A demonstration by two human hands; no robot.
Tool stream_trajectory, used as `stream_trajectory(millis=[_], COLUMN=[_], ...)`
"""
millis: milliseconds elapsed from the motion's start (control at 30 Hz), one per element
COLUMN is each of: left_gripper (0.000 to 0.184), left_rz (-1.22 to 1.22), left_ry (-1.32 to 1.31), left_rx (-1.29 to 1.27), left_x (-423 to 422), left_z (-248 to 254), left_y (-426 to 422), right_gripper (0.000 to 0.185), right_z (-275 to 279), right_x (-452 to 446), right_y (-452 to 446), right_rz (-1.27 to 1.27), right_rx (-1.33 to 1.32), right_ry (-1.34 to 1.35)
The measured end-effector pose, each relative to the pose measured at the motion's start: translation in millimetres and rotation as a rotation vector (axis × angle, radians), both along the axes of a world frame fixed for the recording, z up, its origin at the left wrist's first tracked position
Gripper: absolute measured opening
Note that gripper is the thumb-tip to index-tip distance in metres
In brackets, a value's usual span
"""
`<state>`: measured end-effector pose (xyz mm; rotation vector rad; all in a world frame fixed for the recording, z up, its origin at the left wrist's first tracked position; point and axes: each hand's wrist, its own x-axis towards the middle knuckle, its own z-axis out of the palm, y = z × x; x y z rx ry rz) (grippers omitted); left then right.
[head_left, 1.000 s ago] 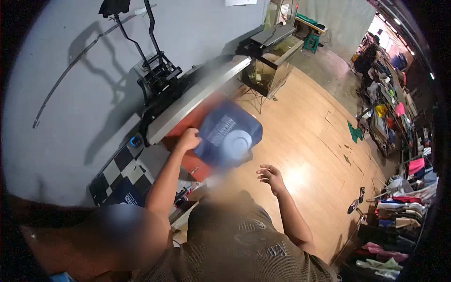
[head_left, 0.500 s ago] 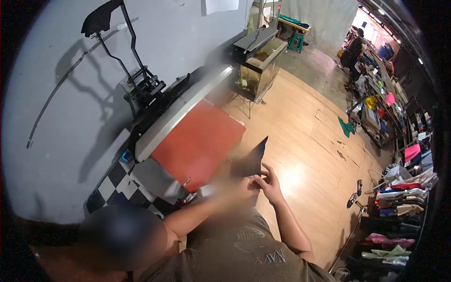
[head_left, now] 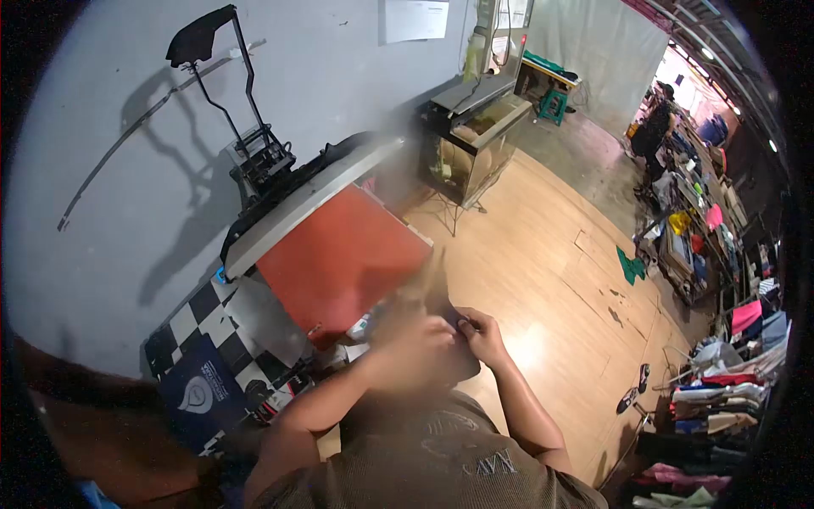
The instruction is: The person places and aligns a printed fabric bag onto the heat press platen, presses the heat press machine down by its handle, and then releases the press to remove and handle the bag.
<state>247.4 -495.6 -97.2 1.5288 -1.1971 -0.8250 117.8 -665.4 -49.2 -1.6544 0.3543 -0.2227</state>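
A thin, dark, flexible sheet (head_left: 462, 360) is held in front of my chest, its upper part narrowing upward. My right hand (head_left: 483, 336) pinches the sheet's right edge between thumb and bent fingers. My left hand (head_left: 421, 338) is on the sheet's left side, its fingers curled against it; blur hides much of this hand and the sheet's upper left. What the sheet is made of cannot be made out. Beyond my hands is a flat red board (head_left: 343, 254), beside the pale edge of a black-framed machine (head_left: 297, 216).
A dark blue printed packet (head_left: 199, 390) lies on a black-and-white checkered surface (head_left: 203, 305) at left. A glass tank (head_left: 471, 153) stands ahead. Hanging clothes (head_left: 721, 394) and a cluttered table (head_left: 682, 225) line the right. A person (head_left: 653, 127) stands far off; shoes (head_left: 632, 390) lie on the floor.
The sheet's pointed upper end has swung left and its dark lower part now shows between my hands. My left hand has shifted slightly left. My right hand's fingers have closed in on the edge.
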Motion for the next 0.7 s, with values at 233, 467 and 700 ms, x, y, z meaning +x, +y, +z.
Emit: stream_trajectory(millis=[233, 467, 700], left_gripper=[0.04, 0.056, 0.043], left_rz=[0.586, 0.674, 0.487], left_ry=[0.039, -0.26, -0.082], left_rx=[-0.19, -0.083, -0.154], left_x=[1.6, -6.3, -34.4], left_z=[30.5, 28.7, 24.8], left_y=[-16.5, -10.3, 14.1], right_gripper=[0.027, 0.035, 0.05], right_z=[33.4, 23.0, -0.7], right_x=[-5.4, -7.0, 16.6], right_y=[-34.7, -32.8, -20.4], right_rz=[0.219, 0.182, -0.149], right_rx=[-0.082, -0.164, 0.071], right_ry=[0.138, 0.018, -0.088])
